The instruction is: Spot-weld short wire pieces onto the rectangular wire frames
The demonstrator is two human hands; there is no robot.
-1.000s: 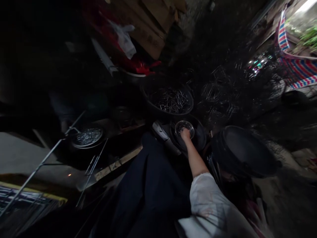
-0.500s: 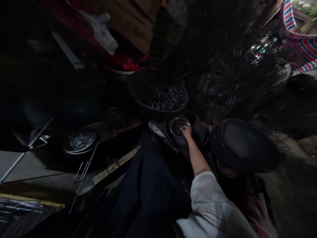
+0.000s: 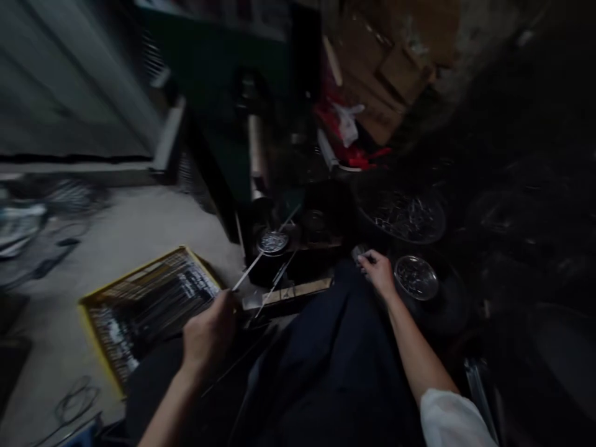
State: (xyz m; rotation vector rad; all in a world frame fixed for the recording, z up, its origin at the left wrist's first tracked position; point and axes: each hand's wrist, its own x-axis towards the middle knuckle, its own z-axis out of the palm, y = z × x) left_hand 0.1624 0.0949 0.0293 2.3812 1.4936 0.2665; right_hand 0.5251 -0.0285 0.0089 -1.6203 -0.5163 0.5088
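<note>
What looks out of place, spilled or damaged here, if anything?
Near the right hand, nothing looks spilled: the metal pieces sit inside their bowl. A thin cable lying in loose loops on the floor beside the yellow crate seems untidy, not neatly coiled. Blur may hide damage.

Crate [image 3: 131, 275] left, lap [image 3: 335, 354] center, bowl [image 3: 426, 292] and tub [image 3: 419, 241] right, boxes [image 3: 377, 102] at back.
Left hand [image 3: 209, 329] just right of crate; rod [image 3: 248, 272] runs from it up to dish [image 3: 272, 252], overlapping it in view, contact unclear. Right hand [image 3: 379, 273] between dish and bowl, near bowl's left side, small pieces [image 3: 360, 253] at its fingertips. Bowl sits in basin [image 3: 451, 295]; tub just behind both. Board [image 3: 298, 292] between the hands, nearer than dish. Bag [image 3: 348, 126] before boxes, beyond tub to its left.
</note>
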